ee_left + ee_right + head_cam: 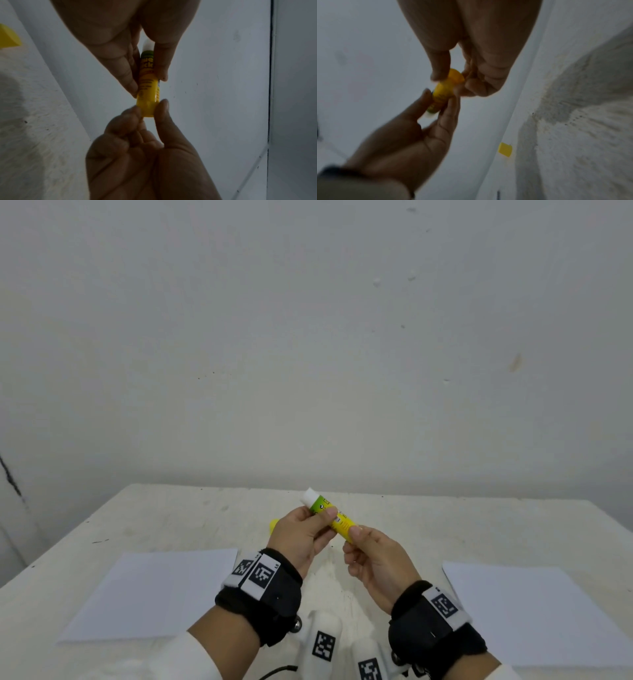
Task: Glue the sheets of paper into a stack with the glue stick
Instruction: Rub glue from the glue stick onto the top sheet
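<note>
Left hand (301, 534) gripping glue stick (337, 518) barrel; right hand (375, 559) pinching base (white glue exposed); cap (274, 524) on table (205, 522).

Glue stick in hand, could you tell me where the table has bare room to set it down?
Bare table runs between the left sheet and right sheet, and along the far edge beyond both. It is tighter near the yellow cap, beside the left hand.

Scuffed white table (445, 529) against seemingly plain wall (308, 337).
</note>
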The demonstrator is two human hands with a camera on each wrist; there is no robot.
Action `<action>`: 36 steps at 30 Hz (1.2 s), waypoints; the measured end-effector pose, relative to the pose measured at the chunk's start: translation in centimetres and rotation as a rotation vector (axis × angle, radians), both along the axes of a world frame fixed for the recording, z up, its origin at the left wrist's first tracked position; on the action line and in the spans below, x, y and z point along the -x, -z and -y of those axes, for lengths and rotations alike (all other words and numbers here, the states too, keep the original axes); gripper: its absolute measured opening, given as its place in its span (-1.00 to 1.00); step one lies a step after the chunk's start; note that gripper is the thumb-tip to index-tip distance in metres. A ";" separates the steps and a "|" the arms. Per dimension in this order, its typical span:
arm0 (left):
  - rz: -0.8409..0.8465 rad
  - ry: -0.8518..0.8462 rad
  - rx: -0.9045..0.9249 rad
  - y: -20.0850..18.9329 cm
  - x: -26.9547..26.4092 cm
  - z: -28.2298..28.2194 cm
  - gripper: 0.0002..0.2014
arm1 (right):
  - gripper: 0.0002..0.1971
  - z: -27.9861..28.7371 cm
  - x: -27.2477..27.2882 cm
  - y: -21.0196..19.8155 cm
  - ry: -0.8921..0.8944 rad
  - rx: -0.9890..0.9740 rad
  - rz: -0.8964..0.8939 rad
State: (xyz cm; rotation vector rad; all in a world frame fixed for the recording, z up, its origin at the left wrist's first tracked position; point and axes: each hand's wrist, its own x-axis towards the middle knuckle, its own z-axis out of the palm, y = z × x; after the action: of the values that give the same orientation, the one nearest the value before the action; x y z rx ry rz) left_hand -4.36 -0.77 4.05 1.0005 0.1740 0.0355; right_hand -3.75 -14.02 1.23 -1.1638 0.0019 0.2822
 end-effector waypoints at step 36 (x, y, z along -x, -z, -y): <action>0.029 -0.005 0.034 -0.8 3.0 0.3 -0.93 | -0.69 -0.1 2.8 -0.1 -0.033 0.124 0.046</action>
State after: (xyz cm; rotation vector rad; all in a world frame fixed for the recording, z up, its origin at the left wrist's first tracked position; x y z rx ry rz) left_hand -7.31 -1.09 4.90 0.9648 0.1503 0.0519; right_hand -6.53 -13.94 1.33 -1.2941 -0.0402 0.2876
